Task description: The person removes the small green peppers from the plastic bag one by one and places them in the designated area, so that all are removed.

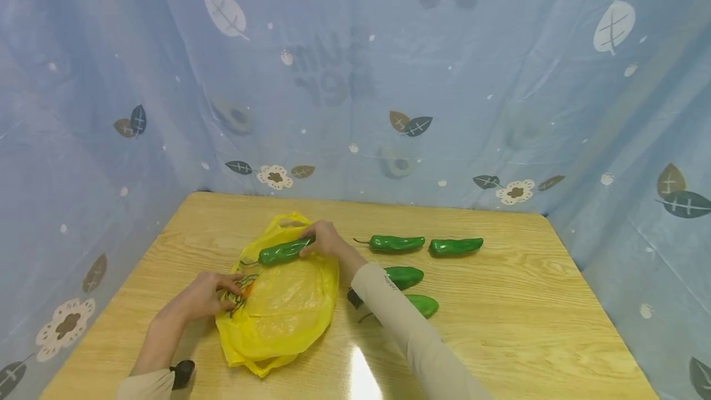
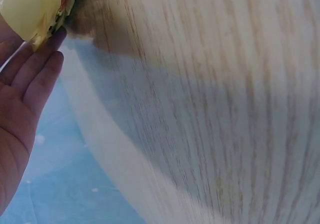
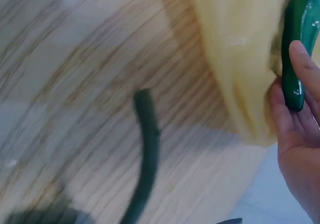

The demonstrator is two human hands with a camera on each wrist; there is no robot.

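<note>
A yellow plastic bag [image 1: 289, 307] lies spread on the table, with dark and orange print on its left side. In the head view, my left hand [image 1: 205, 295] holds that printed edge between thumb and fingers. The left wrist view shows the left hand's fingers [image 2: 42, 76] against the bag [image 2: 30, 9]; its thumb is mostly out of sight. My right hand [image 1: 326, 241] grips a long green pepper [image 1: 283, 252] by its tip end, over the bag's far part, the stem toward the left. The right wrist view has this pepper [image 3: 300, 29] between thumb and fingers.
Right of the bag lie more green peppers: two at the back, one [image 1: 396, 243] beside another [image 1: 457, 247]. Two nearer ones, a dark green pepper [image 1: 405, 276] and a lighter one [image 1: 424, 305], are partly behind my right forearm. A patterned blue curtain [image 1: 355, 141] surrounds the wooden table [image 1: 500, 338].
</note>
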